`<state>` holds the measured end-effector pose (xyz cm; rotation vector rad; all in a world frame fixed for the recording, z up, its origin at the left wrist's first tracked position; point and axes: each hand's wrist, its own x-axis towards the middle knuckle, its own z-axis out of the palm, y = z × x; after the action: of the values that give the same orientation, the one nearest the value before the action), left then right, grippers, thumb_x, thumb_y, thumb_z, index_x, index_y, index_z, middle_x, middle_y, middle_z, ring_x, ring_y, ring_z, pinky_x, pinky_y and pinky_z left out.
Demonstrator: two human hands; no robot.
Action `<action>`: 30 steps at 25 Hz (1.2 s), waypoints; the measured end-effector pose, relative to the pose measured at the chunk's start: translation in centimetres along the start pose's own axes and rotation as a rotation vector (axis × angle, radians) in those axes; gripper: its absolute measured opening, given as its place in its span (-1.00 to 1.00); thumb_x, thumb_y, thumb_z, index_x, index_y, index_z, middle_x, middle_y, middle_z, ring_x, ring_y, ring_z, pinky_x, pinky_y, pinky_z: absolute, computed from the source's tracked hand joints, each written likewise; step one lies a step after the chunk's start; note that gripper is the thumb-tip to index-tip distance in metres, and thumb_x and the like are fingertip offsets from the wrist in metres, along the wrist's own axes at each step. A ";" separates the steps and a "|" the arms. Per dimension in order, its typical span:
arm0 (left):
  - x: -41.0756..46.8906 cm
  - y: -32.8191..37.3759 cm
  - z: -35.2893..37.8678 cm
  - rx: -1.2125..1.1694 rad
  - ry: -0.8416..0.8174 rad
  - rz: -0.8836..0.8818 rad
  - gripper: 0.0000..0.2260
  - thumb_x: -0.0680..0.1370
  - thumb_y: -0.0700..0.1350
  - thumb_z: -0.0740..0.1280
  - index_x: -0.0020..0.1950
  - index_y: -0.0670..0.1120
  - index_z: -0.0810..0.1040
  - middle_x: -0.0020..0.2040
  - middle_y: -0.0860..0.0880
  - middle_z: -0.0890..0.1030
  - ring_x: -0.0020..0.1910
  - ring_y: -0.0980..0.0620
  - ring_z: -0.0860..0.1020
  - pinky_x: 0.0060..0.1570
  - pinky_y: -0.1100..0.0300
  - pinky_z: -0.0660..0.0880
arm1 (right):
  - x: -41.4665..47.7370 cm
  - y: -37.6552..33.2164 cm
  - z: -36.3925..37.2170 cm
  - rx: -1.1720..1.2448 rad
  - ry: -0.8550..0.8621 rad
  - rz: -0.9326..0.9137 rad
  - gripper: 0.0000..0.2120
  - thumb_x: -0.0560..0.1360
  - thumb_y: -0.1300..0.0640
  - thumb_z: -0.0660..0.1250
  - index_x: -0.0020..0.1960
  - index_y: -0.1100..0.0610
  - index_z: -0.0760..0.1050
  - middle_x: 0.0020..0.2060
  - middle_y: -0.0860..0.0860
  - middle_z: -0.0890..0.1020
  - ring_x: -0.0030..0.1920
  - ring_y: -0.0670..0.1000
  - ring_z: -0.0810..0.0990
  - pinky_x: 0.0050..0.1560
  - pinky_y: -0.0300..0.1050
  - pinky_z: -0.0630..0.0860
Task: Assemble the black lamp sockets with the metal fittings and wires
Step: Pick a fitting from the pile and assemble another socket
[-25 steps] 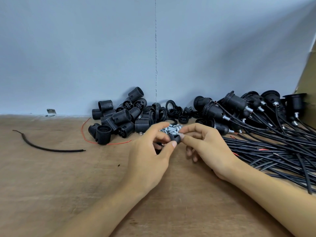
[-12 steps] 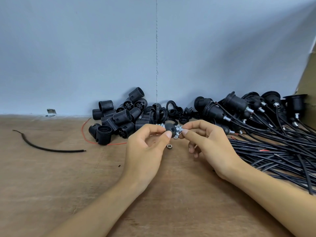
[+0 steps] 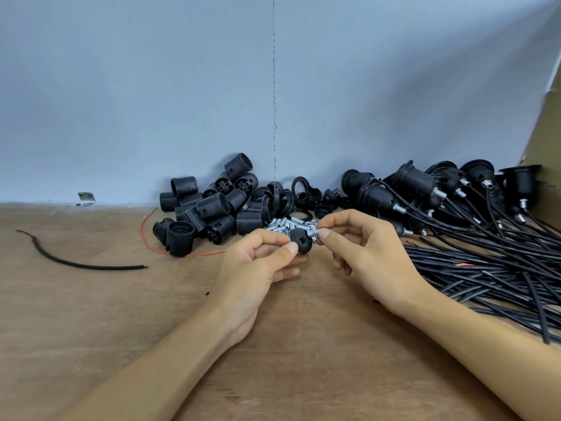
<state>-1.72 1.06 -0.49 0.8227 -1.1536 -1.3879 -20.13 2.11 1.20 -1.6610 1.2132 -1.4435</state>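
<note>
At the back of the table (image 3: 91, 329) — socket shells (image 3: 209, 208) heaped left of centre, rings (image 3: 299, 192) just right of them, wired sockets (image 3: 425, 186) farther right, wires (image 3: 485, 268) trailing forward. Metal fittings (image 3: 283, 223) before the rings, behind the left hand (image 3: 258, 268) and right hand (image 3: 367, 253). Far left, a loose cable piece (image 3: 85, 263).

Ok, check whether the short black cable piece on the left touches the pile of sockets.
No, the short black cable piece lies by itself, clearly apart from the pile of sockets.
</note>
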 end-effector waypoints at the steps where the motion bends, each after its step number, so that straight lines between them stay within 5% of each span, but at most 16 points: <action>1: 0.0 -0.1 0.0 0.000 -0.003 0.005 -0.95 0.53 -0.30 0.42 -0.04 -0.19 0.62 -0.11 -0.17 0.74 -0.02 -0.13 0.73 -0.09 0.14 0.67 | -0.1 -0.1 0.0 -0.034 0.003 -0.016 -0.94 0.54 0.17 0.42 -0.04 0.03 0.63 -0.19 -0.02 0.69 -0.40 -0.03 0.53 -0.39 -0.22 0.46; 5: 0.1 -0.3 -0.2 0.007 -0.016 0.022 -0.95 0.51 -0.30 0.43 -0.07 -0.18 0.64 -0.10 -0.18 0.74 -0.02 -0.13 0.73 -0.07 0.15 0.67 | -0.5 -0.4 0.1 -0.199 0.007 -0.082 -0.93 0.53 0.12 0.43 -0.02 -0.04 0.63 -0.24 -0.14 0.66 -0.32 0.13 0.58 -0.29 -0.05 0.52; 14: 0.2 -0.8 -0.3 0.075 0.002 0.059 -0.87 0.51 -0.24 0.48 0.05 -0.16 0.66 -0.09 -0.14 0.75 -0.03 -0.09 0.73 -0.07 0.17 0.66 | -0.4 -0.4 -0.2 -0.360 -0.040 -0.174 -0.90 0.55 0.14 0.42 0.01 -0.06 0.63 -0.33 -0.27 0.60 -0.36 -0.06 0.57 -0.30 -0.37 0.40; 24: 0.1 -0.8 -0.1 0.124 0.000 0.076 -0.88 0.52 -0.28 0.47 -0.13 -0.07 0.72 -0.16 -0.11 0.75 -0.08 0.02 0.73 -0.04 0.14 0.67 | -0.3 0.1 0.1 -0.262 -0.025 -0.121 -0.90 0.55 0.13 0.42 -0.02 -0.08 0.62 -0.27 -0.17 0.65 -0.38 -0.02 0.60 -0.33 -0.21 0.51; 30: 0.1 -0.7 -0.1 0.104 0.002 0.063 -0.91 0.53 -0.29 0.46 -0.04 -0.12 0.68 -0.13 -0.13 0.75 -0.07 -0.04 0.74 -0.07 0.16 0.67 | -0.5 0.0 0.1 -0.496 -0.009 -0.248 -0.93 0.55 0.10 0.41 0.01 -0.06 0.61 -0.30 -0.27 0.61 -0.34 -0.04 0.57 -0.29 -0.38 0.40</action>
<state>-1.86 0.88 -1.22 0.8532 -1.2484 -1.2842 -20.01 2.56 0.93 -2.2114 1.4878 -1.3411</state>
